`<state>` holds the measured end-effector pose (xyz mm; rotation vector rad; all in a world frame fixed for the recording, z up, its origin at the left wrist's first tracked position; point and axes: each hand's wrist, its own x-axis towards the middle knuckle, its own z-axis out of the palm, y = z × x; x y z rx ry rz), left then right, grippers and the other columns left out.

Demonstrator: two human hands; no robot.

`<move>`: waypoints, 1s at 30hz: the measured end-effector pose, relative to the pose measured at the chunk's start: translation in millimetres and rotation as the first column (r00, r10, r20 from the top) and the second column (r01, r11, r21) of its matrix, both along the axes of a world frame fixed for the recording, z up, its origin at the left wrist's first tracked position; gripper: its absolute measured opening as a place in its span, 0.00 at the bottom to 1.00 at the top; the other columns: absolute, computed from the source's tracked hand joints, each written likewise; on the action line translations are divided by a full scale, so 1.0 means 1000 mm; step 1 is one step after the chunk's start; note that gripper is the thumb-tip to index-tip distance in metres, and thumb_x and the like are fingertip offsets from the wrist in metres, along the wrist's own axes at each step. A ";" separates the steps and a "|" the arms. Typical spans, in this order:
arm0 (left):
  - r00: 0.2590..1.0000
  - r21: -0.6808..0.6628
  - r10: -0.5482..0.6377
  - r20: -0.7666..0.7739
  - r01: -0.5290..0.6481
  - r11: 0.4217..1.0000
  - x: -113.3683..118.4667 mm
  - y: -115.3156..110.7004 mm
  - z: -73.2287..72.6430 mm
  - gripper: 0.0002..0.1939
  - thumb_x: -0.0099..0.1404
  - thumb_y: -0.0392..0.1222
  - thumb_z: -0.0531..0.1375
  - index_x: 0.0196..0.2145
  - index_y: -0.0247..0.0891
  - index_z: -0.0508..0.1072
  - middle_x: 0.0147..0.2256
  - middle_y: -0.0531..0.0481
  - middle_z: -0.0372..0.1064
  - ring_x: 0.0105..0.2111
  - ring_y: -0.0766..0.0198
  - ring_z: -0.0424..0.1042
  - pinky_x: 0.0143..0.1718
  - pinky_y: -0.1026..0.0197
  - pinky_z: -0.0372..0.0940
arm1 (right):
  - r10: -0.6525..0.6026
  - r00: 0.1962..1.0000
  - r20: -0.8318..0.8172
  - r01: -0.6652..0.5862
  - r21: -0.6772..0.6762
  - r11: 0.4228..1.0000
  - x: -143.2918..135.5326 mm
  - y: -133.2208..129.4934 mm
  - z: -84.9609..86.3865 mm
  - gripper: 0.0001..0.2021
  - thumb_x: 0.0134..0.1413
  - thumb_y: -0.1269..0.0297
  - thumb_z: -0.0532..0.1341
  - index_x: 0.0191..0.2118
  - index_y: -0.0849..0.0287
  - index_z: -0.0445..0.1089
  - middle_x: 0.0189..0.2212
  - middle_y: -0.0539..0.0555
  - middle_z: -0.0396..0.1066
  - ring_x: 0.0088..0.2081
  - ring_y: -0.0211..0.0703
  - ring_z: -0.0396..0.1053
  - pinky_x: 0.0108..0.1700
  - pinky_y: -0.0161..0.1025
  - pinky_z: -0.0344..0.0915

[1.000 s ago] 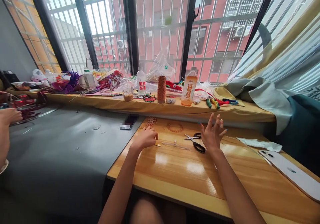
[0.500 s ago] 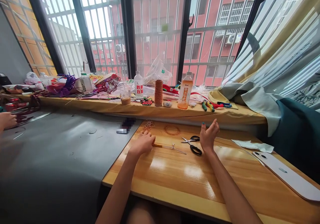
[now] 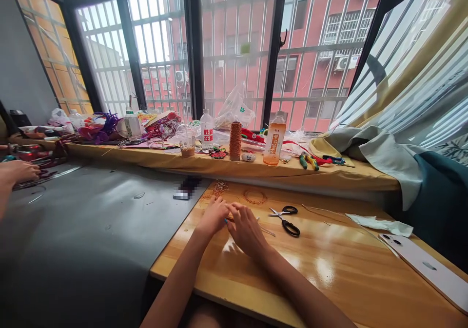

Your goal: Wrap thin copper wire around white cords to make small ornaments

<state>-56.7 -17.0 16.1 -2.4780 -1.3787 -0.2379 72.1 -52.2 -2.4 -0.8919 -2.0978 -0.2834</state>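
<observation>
two hands met over the pale strands, near the left edge of the wooden table.
the left hand [image 3: 213, 218] had its fingers bent and the right hand [image 3: 248, 230] reached across with fingers close together, the fingertips meeting around a thin yellowish piece [image 3: 230, 217]; what each one pinched could not be told. the pale strands [image 3: 269, 231] lay on the wooden table [image 3: 314, 279], partly hidden by the right hand, their ends pointing right. just beyond them sat the scissors [image 3: 287, 219], blades apart, and the coil of orange wire [image 3: 255, 197] lay toward the sill [image 3: 329, 178]. a stretch of wood ran between the right forearm and the white phone [image 3: 427, 267] by the right edge.
</observation>
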 end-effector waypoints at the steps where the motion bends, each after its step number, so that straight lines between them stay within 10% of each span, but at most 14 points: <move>1: 1.000 0.053 0.008 0.003 -0.008 0.999 0.001 0.000 0.002 0.11 0.55 0.29 0.49 0.33 0.34 0.69 0.34 0.42 0.66 0.40 0.56 0.59 0.44 0.54 0.50 | -0.011 0.992 -0.127 0.004 -0.054 0.999 0.002 0.002 0.002 0.17 0.52 0.66 0.49 0.49 0.59 0.56 0.42 0.60 0.59 0.43 0.47 0.58 0.45 0.47 0.58; 6: 0.988 0.335 0.010 0.154 -0.062 0.940 0.014 -0.006 0.015 0.10 0.55 0.26 0.48 0.29 0.34 0.67 0.33 0.44 0.63 0.37 0.59 0.59 0.42 0.55 0.52 | -0.278 0.602 -0.748 -0.232 -0.498 0.836 0.017 0.017 0.015 0.17 0.51 0.53 0.48 0.42 0.58 0.60 0.41 0.58 0.59 0.37 0.43 0.62 0.38 0.42 0.61; 11: 0.936 0.486 -0.282 0.208 0.152 0.861 0.028 -0.012 0.010 0.05 0.57 0.31 0.52 0.30 0.36 0.66 0.41 0.47 0.60 0.44 0.59 0.55 0.47 0.54 0.48 | -0.252 0.422 -0.871 -0.842 -0.479 0.247 0.021 0.017 0.022 0.23 0.48 0.44 0.47 0.32 0.59 0.66 0.30 0.55 0.67 0.33 0.42 0.65 0.33 0.39 0.61; 13: 0.912 0.497 -0.354 0.208 0.213 0.841 0.033 -0.012 0.005 0.06 0.57 0.32 0.51 0.33 0.37 0.65 0.44 0.46 0.59 0.46 0.60 0.55 0.48 0.54 0.48 | -0.249 0.392 -0.886 -0.883 -0.439 0.170 0.019 0.012 0.022 0.21 0.47 0.44 0.49 0.32 0.57 0.65 0.27 0.53 0.68 0.32 0.41 0.65 0.32 0.38 0.60; 19: 0.816 0.509 -0.260 0.516 -0.048 0.859 0.043 -0.011 0.003 0.18 0.57 0.31 0.50 0.46 0.32 0.56 0.45 0.39 0.56 0.47 0.58 0.55 0.47 0.53 0.51 | -0.350 0.315 -0.882 -0.840 -0.431 0.330 0.015 0.013 0.012 0.16 0.39 0.50 0.59 0.29 0.58 0.61 0.19 0.46 0.63 0.20 0.33 0.61 0.23 0.32 0.57; 22: 0.762 0.478 -0.237 0.602 -0.107 0.872 0.045 -0.012 0.004 0.13 0.57 0.31 0.49 0.42 0.33 0.58 0.39 0.42 0.59 0.42 0.60 0.60 0.43 0.55 0.56 | -0.410 0.314 -0.856 -0.673 -0.505 0.540 0.026 0.026 0.008 0.16 0.39 0.51 0.59 0.26 0.58 0.59 0.15 0.43 0.57 0.13 0.29 0.53 0.15 0.29 0.48; 26: 0.888 0.232 -0.182 0.423 0.088 0.969 0.049 -0.018 0.000 0.09 0.60 0.36 0.47 0.39 0.37 0.61 0.35 0.47 0.62 0.31 0.64 0.65 0.31 0.62 0.60 | -0.383 0.219 -0.898 -0.335 -0.438 0.834 0.060 0.043 0.016 0.11 0.45 0.55 0.54 0.29 0.57 0.60 0.14 0.40 0.49 0.12 0.26 0.44 0.13 0.28 0.41; 30: 0.961 -0.056 -0.237 0.141 0.246 0.968 0.052 -0.018 -0.009 0.14 0.63 0.45 0.43 0.40 0.39 0.63 0.33 0.46 0.65 0.29 0.62 0.67 0.28 0.62 0.61 | -0.428 -0.051 -0.902 -0.308 -0.393 0.866 0.088 0.050 0.022 0.05 0.49 0.62 0.50 0.29 0.57 0.57 0.14 0.40 0.46 0.11 0.25 0.42 0.14 0.27 0.41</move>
